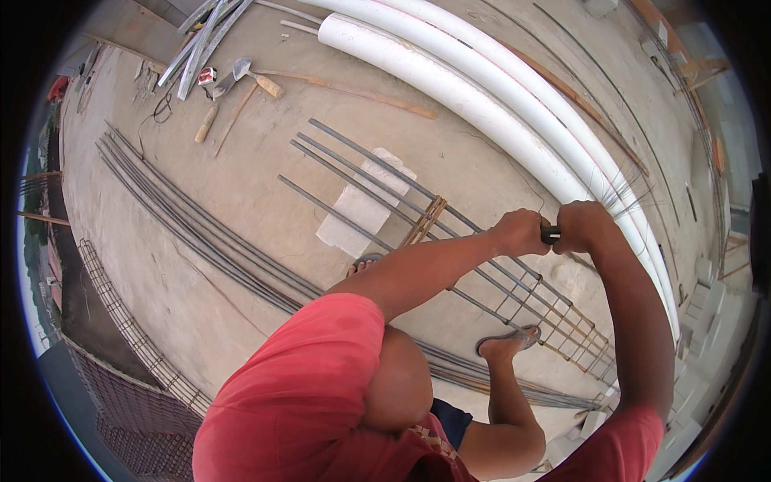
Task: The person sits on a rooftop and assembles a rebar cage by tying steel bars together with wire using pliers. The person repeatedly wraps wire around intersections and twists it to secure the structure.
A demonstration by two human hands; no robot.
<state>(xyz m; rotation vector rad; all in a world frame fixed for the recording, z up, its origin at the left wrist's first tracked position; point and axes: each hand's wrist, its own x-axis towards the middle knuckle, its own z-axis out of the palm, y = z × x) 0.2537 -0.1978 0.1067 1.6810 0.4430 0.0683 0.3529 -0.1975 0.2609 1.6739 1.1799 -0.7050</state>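
Observation:
My left hand (pixel 520 233) is closed around a black-handled tool (pixel 551 234), whose end shows between my fists. Pressed up beside it, my right hand (pixel 584 227) is also closed; what its fingers grip is hidden. Thin tie wires (pixel 617 195) fan out just beyond the right hand, over a white pipe; whether the hand holds any of them I cannot tell. Below both hands lies a rebar cage (pixel 514 299) of long grey bars with square stirrups tied along its near right end. A bunch of rusty stirrups (pixel 424 222) sits together around the bars at the middle.
Large white pipes (pixel 450 76) curve along the far right. A pale flat slab (pixel 353 210) lies under the bars. Loose rebar (pixel 217 233) runs along the left, past my sandalled feet (pixel 510 344). A trowel (pixel 241 71), tape measure (pixel 207 76) and metal profiles (pixel 197 52) lie far left.

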